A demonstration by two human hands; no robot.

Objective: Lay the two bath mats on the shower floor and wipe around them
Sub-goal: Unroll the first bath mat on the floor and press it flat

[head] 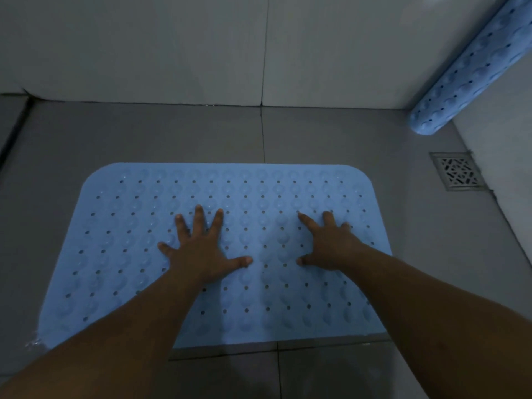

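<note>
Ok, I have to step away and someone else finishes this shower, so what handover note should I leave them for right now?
Left hand: open, fingers spread, pressing flat on the first mat.
Right hand: open, also pressing on that mat.
First mat lies flat on the shower floor, clear of the drain.
Second mat is rolled up, leaning in the far right corner.
Done: one mat laid.
Left: unroll and lay the second mat, then wipe around both. No cloth in view.

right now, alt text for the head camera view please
Both hands, left and right, press flat on a blue bath mat laid on the grey shower floor. A second mat, rolled up, leans in the right corner above a floor drain.
</note>
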